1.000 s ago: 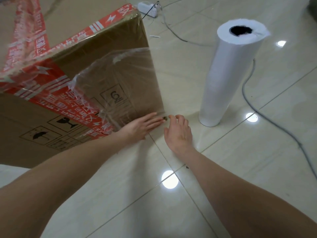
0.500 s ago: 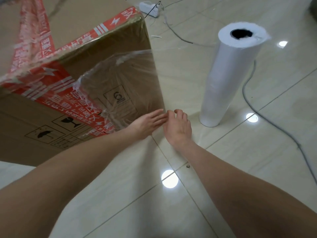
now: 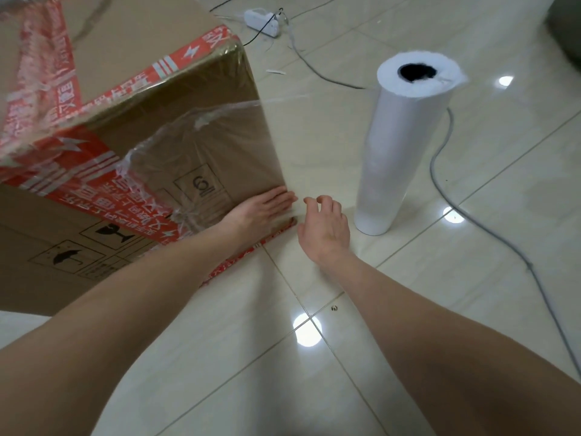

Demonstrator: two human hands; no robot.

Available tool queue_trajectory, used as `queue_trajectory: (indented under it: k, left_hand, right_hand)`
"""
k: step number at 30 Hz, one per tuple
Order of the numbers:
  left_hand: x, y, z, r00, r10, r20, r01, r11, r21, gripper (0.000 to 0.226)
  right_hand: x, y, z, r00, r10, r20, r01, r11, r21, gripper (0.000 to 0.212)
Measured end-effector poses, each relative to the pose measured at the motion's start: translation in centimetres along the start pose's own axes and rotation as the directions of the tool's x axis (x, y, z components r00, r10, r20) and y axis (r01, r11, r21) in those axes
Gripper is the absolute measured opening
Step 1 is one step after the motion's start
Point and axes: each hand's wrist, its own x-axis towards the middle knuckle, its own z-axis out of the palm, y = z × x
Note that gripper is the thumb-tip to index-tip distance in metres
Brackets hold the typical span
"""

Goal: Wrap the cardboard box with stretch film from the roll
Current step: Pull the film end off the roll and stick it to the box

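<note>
A large cardboard box [image 3: 132, 99] with red printed tape stands on the tiled floor at the left. Clear stretch film [image 3: 201, 158] clings wrinkled to its near side and runs off the corner towards the roll. The white stretch film roll [image 3: 399, 152] stands upright on the floor to the right of the box. My left hand [image 3: 261, 210] lies flat with straight fingers, pressing the film against the box's lower corner. My right hand [image 3: 325, 229] hovers just right of that corner, fingers loosely curled, with nothing plainly held.
A grey cable [image 3: 465, 209] snakes over the floor right of the roll. A white power strip [image 3: 262, 18] with thin wires lies at the back. A dark object [image 3: 566, 29] sits in the far right corner. Glossy tiles [image 3: 314, 357] lie between my arms.
My left hand has slid up onto the box corner and flattened there. My right hand has drawn slightly back from the corner and its fingers have curled.
</note>
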Motion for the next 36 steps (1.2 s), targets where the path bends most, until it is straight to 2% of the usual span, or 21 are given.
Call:
queue_trajectory:
  k: [3,6,9,14,18,23,28,32,36]
  left_hand:
    - [-0.1,-0.6,-0.9,1.000,0.016,0.004,-0.015,0.992,-0.123,0.058]
    - [-0.6,-3.4,-2.0,0.997,0.003,-0.082,-0.024,0.965,-0.259,0.057]
    - [-1.8,-7.8,-3.3,0.989,-0.019,-0.146,-0.011,0.980,-0.200,0.060]
    - [-5.0,-13.8,-5.4,0.998,-0.011,-0.068,0.010,1.000,-0.013,0.068]
    - [-6.6,-16.2,-6.1,0.999,0.034,-0.007,-0.033,0.990,0.137,0.080]
    - [-7.0,-16.9,-6.0,0.995,0.095,0.023,-0.098,0.976,0.194,0.085]
    - [-8.0,-17.9,-6.8,0.982,0.190,0.020,-0.191,0.967,0.168,0.086]
    - [-8.2,-19.0,-7.0,0.973,0.208,0.103,-0.227,0.946,0.233,0.085]
    - [-8.3,-19.3,-7.5,0.974,0.219,0.063,-0.226,0.961,0.159,0.086]
  right_hand:
    - [0.3,0.3,-0.8,1.000,-0.010,-0.013,0.010,1.000,-0.019,0.045]
    - [0.2,0.3,-2.5,1.000,-0.024,-0.009,0.024,0.999,-0.032,0.045]
    - [-0.6,-0.2,-5.3,0.999,-0.044,0.003,0.045,0.997,-0.068,0.047]
    - [-2.0,-2.0,-11.1,0.995,-0.084,0.055,0.090,0.990,-0.112,0.049]
    - [-2.6,-3.9,-15.2,0.990,-0.123,0.062,0.130,0.985,-0.118,0.046]
    - [-2.9,-4.1,-18.6,0.988,-0.124,0.093,0.137,0.980,-0.143,0.046]
    - [-2.8,-4.6,-20.7,0.989,-0.089,0.115,0.107,0.981,-0.161,0.045]
    - [-2.3,-5.9,-22.2,0.986,-0.082,0.143,0.104,0.983,-0.151,0.046]
    - [-1.6,-5.4,-23.5,0.987,-0.043,0.156,0.076,0.974,-0.211,0.047]
